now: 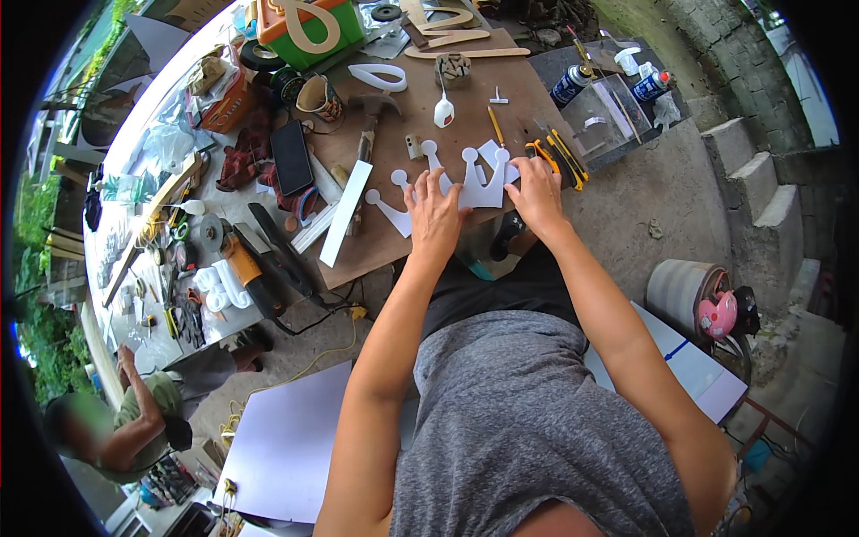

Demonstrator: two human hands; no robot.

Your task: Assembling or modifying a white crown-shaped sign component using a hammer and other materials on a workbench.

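Observation:
A white crown-shaped cutout (465,183) lies flat on a brown board (420,107). My left hand (434,219) rests on the cutout's left part with fingers spread. My right hand (537,192) presses on its right end, fingers laid flat. A yellow utility knife (559,159) lies just beyond my right hand. A white strip (345,213) lies to the left of my left hand.
The cluttered bench holds a hammer (371,121), a black phone (292,157), a cup (318,97), a glue bottle (444,109), spray cans (570,85), a power tool (255,277) and a green box (313,31). White sheets (286,443) lie on the floor. Another person (134,421) sits lower left.

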